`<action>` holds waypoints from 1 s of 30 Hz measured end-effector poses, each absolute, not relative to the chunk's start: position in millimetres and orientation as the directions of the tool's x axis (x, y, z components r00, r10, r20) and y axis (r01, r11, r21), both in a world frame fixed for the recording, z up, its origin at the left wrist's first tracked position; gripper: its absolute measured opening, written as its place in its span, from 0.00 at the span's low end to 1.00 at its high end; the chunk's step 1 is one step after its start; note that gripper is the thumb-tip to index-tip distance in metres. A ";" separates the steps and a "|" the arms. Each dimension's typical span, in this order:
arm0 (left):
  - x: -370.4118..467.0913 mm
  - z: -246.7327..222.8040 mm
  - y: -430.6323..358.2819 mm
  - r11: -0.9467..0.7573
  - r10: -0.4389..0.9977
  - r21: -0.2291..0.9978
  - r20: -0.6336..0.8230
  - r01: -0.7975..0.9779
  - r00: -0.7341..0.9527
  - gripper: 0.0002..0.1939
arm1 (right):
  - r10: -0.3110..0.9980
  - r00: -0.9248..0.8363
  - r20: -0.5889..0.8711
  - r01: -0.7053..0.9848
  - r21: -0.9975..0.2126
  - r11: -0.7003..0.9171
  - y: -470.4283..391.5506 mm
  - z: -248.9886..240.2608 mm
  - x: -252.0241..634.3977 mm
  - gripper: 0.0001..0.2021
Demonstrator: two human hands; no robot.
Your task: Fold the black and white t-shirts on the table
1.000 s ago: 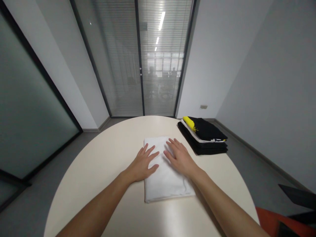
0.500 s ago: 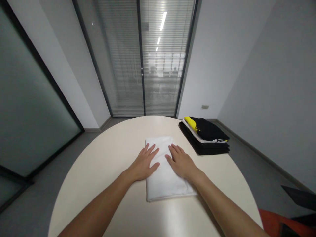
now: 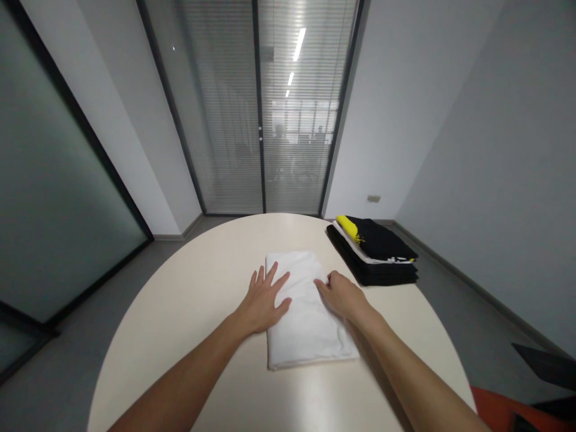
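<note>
A folded white cloth (image 3: 306, 330) lies flat in front of me, its near edge toward my body. My left hand (image 3: 264, 300) rests on its left side with the fingers spread; the fingertips and thumb lie on the fabric. At the right edge of the cloth, my right hand (image 3: 344, 294) has its fingers curled under and its thumb on top, pinching that edge. The undersides of the right fingers are hidden.
The cloth lies on a round cream table (image 3: 202, 282). Toward the back right is a stack of folded black and white clothes (image 3: 382, 246), the top one black with yellow. A red chair (image 3: 508, 411) stands at the lower right, with a glass partition (image 3: 225, 120) beyond the table.
My right hand has slid outward to the right edge of the cloth, and its fingers have gone from flat to curled. The left hand stays spread in nearly the same place.
</note>
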State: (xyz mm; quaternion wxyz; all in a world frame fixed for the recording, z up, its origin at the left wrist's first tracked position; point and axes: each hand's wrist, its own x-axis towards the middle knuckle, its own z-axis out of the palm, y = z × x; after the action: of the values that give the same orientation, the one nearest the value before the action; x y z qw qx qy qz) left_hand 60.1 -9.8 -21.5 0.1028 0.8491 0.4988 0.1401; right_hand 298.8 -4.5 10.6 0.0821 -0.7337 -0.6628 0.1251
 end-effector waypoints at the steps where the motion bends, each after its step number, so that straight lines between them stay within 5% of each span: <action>1: 60.4 -21.4 -9.9 -0.478 0.878 0.315 0.140 0.820 0.458 0.33 | 0.995 0.086 -0.060 0.951 -0.293 -0.100 -4.5 8.8 297.4 0.21; 9: 68.0 -20.4 -15.0 -0.550 0.835 0.348 0.200 0.759 0.513 0.31 | 0.989 0.131 0.073 0.930 -0.355 -0.096 8.2 4.9 312.1 0.16; 13: 72.4 -22.4 -19.8 -0.579 0.813 0.349 0.179 0.736 0.555 0.31 | 0.986 0.167 0.020 0.899 -0.413 -0.144 12.9 3.5 321.4 0.21; 18: 72.3 -25.7 -20.1 -0.581 0.810 0.362 0.178 0.728 0.558 0.31 | 0.982 0.182 -0.056 0.932 -0.309 -0.190 11.3 4.4 318.2 0.28; 30: 73.2 -28.9 -10.2 -0.453 0.884 0.322 0.286 0.832 0.370 0.28 | 0.965 0.091 0.244 0.978 -0.207 -0.040 24.4 65.8 306.1 0.20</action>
State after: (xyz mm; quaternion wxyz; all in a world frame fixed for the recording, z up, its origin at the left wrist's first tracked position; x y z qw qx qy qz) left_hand 73.2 -10.2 -28.9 0.0615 0.8255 0.5195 0.2118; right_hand 306.1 24.4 65.8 0.1611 -0.7210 -0.6737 -0.0187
